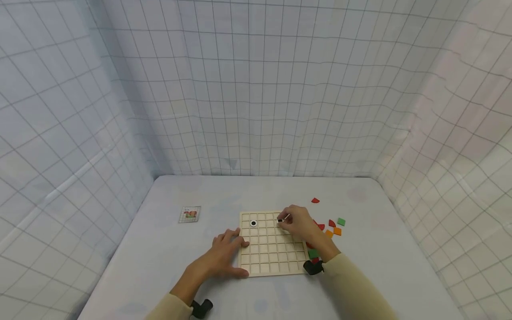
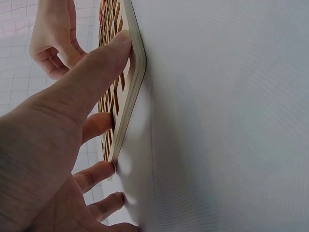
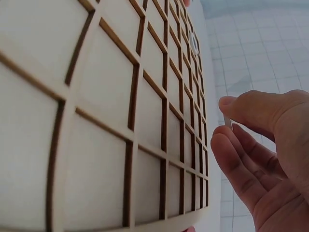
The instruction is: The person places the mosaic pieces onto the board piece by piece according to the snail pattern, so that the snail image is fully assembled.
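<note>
Over the grid board [image 1: 274,257], toward one o'clock, best lower the white tile [image 1: 280,221], pinched in the right hand [image 1: 297,223], squarely between ribs [image 3: 70,99], steadying nine o'clock with spread left hand [image 1: 225,255].

The left grip [image 1: 225,255] touches a gridded board [image 1: 269,254]; the right grip [image 1: 298,223] pinches a tile [image 1: 280,220].

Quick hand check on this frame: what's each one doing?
Left hand: open, thumb resting on the pale wooden grid board.
Right hand: closed, pinching a small flat white piece with black marking.
</note>
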Available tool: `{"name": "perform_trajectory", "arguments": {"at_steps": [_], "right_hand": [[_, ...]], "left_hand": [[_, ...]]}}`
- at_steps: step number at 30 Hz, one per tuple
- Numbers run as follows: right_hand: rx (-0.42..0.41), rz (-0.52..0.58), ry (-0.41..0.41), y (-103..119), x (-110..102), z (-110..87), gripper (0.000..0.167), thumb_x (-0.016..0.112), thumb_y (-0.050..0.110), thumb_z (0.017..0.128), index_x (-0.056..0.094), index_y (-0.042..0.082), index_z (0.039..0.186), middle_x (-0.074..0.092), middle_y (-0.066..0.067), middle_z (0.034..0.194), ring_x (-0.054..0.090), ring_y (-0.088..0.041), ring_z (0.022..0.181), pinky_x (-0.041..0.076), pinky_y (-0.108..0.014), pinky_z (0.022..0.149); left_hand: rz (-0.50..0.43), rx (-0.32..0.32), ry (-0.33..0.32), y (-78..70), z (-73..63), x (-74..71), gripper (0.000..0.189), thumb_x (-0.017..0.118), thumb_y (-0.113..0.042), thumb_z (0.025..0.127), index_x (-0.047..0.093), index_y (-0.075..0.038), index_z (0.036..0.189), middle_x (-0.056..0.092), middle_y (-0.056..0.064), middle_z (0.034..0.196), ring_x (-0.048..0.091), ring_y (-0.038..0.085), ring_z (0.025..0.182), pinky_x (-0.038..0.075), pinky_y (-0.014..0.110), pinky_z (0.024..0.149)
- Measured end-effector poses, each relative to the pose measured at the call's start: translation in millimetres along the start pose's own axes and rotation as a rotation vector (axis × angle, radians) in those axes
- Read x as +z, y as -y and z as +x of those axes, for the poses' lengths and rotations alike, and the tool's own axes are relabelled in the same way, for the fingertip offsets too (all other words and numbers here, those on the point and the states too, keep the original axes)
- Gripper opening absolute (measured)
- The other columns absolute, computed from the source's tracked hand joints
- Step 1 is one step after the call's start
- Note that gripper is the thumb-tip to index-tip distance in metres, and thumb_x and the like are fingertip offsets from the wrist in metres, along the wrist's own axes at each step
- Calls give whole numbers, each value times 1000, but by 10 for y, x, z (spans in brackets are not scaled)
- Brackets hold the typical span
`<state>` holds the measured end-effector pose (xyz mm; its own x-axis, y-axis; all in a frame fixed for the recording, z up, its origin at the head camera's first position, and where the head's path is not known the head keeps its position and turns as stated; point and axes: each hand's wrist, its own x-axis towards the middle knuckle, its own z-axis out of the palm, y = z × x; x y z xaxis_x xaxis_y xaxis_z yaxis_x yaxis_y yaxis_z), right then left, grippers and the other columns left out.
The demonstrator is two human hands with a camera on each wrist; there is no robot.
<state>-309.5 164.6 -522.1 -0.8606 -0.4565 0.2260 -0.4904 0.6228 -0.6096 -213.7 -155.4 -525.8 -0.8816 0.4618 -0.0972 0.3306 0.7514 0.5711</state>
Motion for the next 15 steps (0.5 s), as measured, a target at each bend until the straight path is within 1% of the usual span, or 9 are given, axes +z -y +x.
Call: {"name": "perform_trajectory", "arguments": {"at_steps": [2,6,11,15], "right_hand": [[-17,-8,11,23,49,41,7,89,6,101,86,3,106,81,-11,107,79,-18,92,67,-26,84],[-19,-17,35,62,146,109,5,90,7,101,87,4,103,81,-9,104,75,-13,90,63,-23,81],[20,8,50,114,271,171,4,90,7,100,89,7,103,81,-4,101,70,-7,89,61,-21,81],[31,12,55,155,359,218,4,91,7,100,90,8,104,81,-4,102,71,-7,91,61,-22,83]], "left_hand": [[0,2,2,7,6,-2,78,106,-46,84,71,-14,146,40,30,183,47,62,155,36,79,130],[-6,2,6,15,8,-3,78,107,-46,84,71,-15,146,40,30,183,48,61,155,36,78,130],[-11,-2,8,10,5,-15,78,107,-46,84,71,-16,146,39,29,183,47,61,155,35,78,130],[-12,-1,8,8,-6,-17,78,107,-46,84,71,-15,146,39,29,183,47,61,156,35,78,130]]}}
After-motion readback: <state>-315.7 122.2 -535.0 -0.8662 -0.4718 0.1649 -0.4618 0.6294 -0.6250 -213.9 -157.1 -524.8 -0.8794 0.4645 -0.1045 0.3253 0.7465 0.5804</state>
